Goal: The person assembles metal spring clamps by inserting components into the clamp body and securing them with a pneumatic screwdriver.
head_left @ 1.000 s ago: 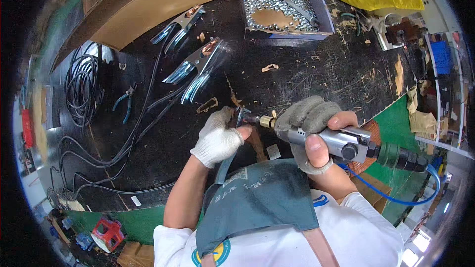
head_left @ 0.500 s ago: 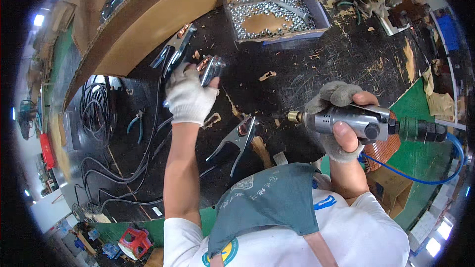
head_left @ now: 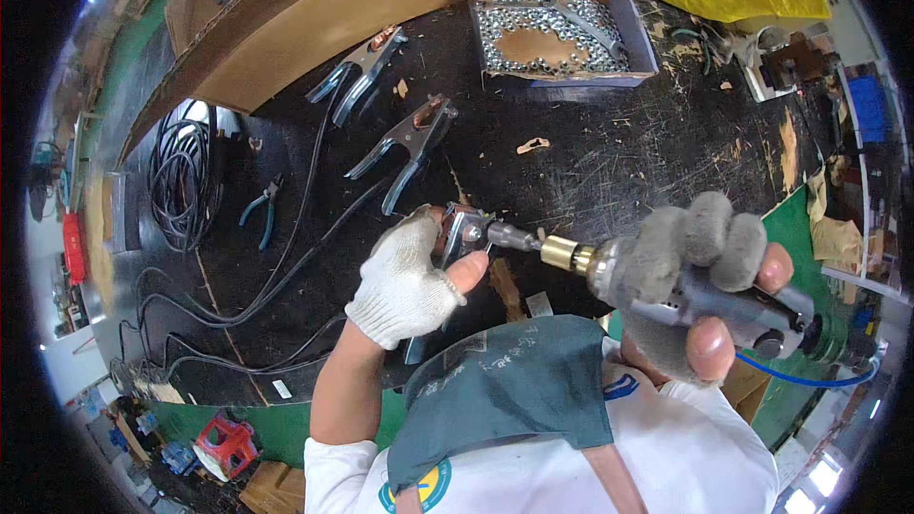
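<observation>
While 0.5 s ago your left hand [head_left: 407, 281] was up on a farther clamp [head_left: 411, 140], head view now has it grasping the near clamp [head_left: 457, 244], just beyond your apron [head_left: 505, 371], with the driver [head_left: 709, 303] tip up at its bolt [head_left: 472, 231], so tool and work look lined up. Clamp's long axis runs away from you, mouth end far and leaning slightly right, handles your way; your right hand [head_left: 666, 257] has fingers wrapped round the driver, nose pointing left.

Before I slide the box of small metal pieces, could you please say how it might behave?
The box is probably heavy for its size, with many metal pieces inside. They look loose, so may shift; being thin-walled, the box might flex.
</observation>
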`<state>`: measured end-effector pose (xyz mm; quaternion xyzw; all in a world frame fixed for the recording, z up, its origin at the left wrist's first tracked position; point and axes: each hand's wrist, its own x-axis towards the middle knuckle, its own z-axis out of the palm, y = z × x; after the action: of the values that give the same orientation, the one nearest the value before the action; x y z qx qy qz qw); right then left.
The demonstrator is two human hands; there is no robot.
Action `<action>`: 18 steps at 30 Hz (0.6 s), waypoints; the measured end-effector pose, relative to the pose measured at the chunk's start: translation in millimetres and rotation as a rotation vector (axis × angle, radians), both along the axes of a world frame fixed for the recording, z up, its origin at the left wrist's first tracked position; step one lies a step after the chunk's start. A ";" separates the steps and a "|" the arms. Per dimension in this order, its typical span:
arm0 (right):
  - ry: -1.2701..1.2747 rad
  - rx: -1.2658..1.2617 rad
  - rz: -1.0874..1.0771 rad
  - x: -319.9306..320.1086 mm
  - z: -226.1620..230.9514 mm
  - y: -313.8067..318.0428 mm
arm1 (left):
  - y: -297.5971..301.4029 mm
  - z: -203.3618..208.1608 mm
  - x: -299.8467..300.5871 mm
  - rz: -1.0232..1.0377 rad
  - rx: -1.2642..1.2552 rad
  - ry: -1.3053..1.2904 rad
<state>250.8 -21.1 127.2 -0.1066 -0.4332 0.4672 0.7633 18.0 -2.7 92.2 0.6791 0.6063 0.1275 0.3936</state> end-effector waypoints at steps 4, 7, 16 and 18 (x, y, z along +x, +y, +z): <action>-0.041 0.054 -0.202 -20.8 -9.2 4.8 | -3.0 -3.3 0.1 -0.058 -0.087 0.008; -0.171 0.055 -0.147 -20.5 -16.5 7.2 | 1.1 0.3 5.1 -0.019 -0.207 0.047; -0.322 -0.253 -0.058 -10.1 -29.0 -10.9 | -5.1 -27.5 2.2 -0.009 -0.131 0.088; -0.345 -0.252 -0.031 -5.7 -35.5 -12.1 | -6.5 -33.1 3.3 -0.010 -0.083 0.085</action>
<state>245.1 -33.2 91.7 -0.2863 -0.4940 0.4808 0.6654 21.3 -9.2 59.1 0.6701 0.6239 0.0713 0.3957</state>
